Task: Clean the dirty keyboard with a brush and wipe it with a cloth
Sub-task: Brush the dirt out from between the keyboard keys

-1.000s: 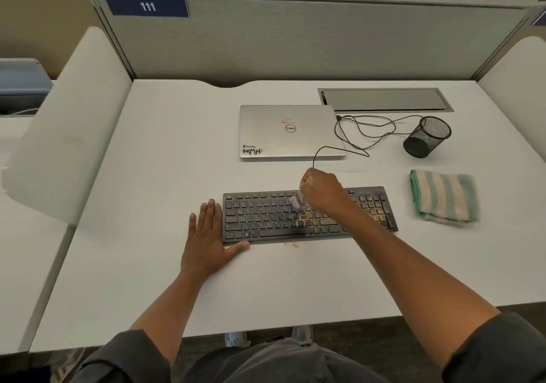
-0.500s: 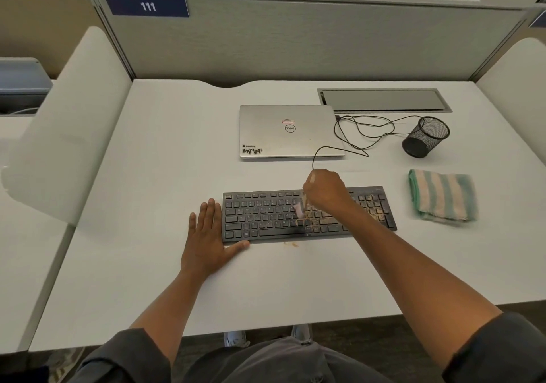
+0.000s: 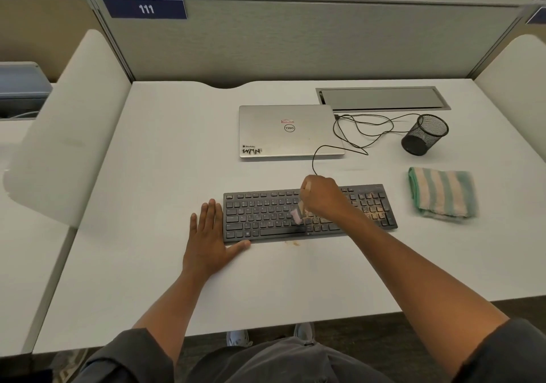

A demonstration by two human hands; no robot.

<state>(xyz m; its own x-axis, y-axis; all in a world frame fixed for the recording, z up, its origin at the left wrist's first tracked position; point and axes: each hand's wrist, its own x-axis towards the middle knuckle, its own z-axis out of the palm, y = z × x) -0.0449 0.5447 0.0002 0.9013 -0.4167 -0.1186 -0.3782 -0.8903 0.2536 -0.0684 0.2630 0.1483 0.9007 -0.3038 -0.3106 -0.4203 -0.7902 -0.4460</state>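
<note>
The left hand (image 3: 211, 236) still lies flat, fingers straight, bracing the keyboard (image 3: 310, 212) at its left end. The right hand (image 3: 322, 195) grips the brush (image 3: 296, 215) and has swept slightly left over the middle keys; crumbs remain rightward, so brushing likely continues. The cloth (image 3: 441, 195) waits untouched, right of that hand.

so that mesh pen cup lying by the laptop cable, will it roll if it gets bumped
Probably. The mesh cup lies tipped on its round side on the desk, so a nudge should roll it. Its open mesh suggests it is light and easily shifted.
</note>
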